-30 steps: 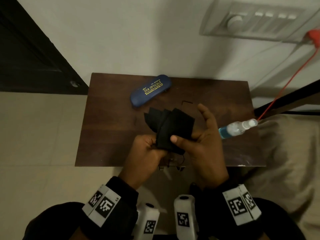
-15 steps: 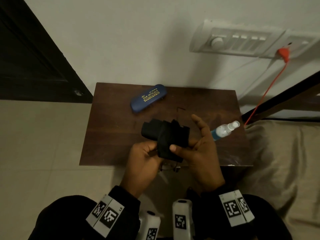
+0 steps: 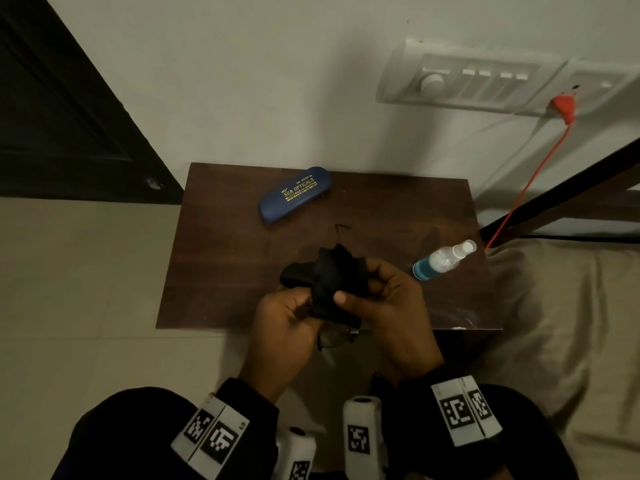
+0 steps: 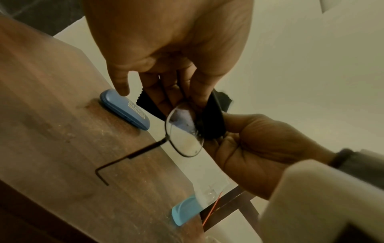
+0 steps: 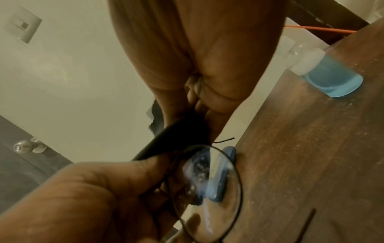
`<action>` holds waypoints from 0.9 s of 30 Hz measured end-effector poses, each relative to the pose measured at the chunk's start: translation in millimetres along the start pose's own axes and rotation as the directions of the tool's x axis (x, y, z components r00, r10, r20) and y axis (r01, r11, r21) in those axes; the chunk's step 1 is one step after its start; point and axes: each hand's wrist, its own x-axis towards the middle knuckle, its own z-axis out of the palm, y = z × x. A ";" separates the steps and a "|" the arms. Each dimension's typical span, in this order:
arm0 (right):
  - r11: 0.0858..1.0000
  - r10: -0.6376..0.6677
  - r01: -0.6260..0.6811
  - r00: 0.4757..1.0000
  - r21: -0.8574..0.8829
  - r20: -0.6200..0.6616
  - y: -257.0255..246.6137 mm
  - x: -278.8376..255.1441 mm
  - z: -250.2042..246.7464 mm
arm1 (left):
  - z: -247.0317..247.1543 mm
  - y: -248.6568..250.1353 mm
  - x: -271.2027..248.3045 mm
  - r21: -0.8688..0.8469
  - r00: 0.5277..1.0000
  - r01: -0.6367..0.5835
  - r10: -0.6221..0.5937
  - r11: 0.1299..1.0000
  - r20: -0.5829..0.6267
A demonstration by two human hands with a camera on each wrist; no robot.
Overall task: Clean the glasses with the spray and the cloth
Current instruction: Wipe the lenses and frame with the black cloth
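**Black cloth pinched over wire-rimmed glasses**

Black cloth [image 3: 329,282] sits bunched between both hands above the near edge of the worktop [image 3: 221,271]. The right hand [image 3: 391,306] has its thumb and fingers curled round the cloth, pressing it against one lens. The left hand [image 3: 287,313] pinches the glasses [image 4: 184,129] by the frame, its fingers [image 4: 158,92] closed on the thin wire temples, with the little finger sticking out free. In the left wrist view the uncovered lens shows droplets and a wet smear; the right wrist view shows the same wet spots on the lens [image 5: 207,180] close to the camera. One temple arm juts out towards the worktop's surface.

Outward from the hands, the spray bottle [image 3: 443,259] lies on its side at about 2 o'clock, blue liquid in its lower end, its clear cap towards the wall. A blue glasses case [image 3: 294,195] with gold lettering lies at roughly 11 o'clock, near the far edge of the worktop. Beyond the worktop, at 1 o'clock on the wall, a switch panel [image 3: 467,81] carries a red plug [image 3: 562,107] whose cord runs down past the worktop's right side.
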 end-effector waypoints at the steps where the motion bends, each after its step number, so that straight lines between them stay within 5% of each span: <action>1: 1.000 0.001 -0.002 1.000 -0.020 -0.017 1.2 1.9 0.2 | -0.5 -1.2 0.1 0.033 1.000 -0.006 0.006 0.999 0.007; 7: 1.000 0.002 -0.001 0.996 0.015 -0.084 3.9 8.8 8.3 | 0.8 -3.0 -1.4 0.257 0.988 -0.154 0.153 0.954 0.025; 12: 0.996 0.007 -0.004 1.000 0.088 -0.027 5.9 10.5 6.2 | -2.1 -4.2 3.7 0.114 1.000 -0.013 0.012 0.993 0.005; 17: 0.996 0.022 -0.028 0.997 0.085 0.069 6.8 11.4 0.2 | -9.4 -10.8 7.7 0.122 0.999 -0.050 0.048 0.991 0.016; 27: 0.994 -0.008 0.016 0.997 0.109 -0.070 5.7 21.7 7.8 | -4.1 -10.0 13.8 0.494 0.986 -0.162 0.153 0.854 0.059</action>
